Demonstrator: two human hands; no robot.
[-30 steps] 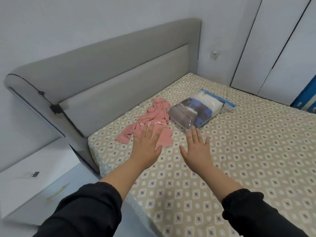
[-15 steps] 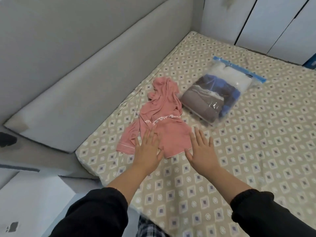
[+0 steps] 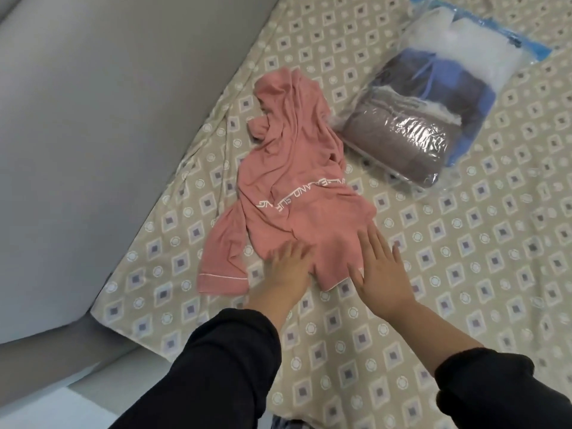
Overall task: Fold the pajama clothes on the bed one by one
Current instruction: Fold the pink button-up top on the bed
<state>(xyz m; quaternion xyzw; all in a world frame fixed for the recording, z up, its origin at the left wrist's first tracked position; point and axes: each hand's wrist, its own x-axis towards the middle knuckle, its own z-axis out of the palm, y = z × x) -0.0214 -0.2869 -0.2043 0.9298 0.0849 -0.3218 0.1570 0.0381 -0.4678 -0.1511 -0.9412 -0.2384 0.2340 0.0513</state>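
Observation:
A crumpled pink pajama top with white lettering lies on the patterned bed near the headboard, one sleeve trailing toward the bed's left edge. My left hand lies flat with straight fingers on the garment's near hem. My right hand lies flat beside it, fingers straight, fingertips on the hem's right corner. Neither hand grips the cloth.
A clear zip bag packed with folded brown, blue and white clothes lies just right of the pink top. The grey padded headboard runs along the left. The bed's corner is close on the near left.
The camera has leaned in and down over the bed. Both hands have moved forward from above the mattress onto the pink top's near hem.

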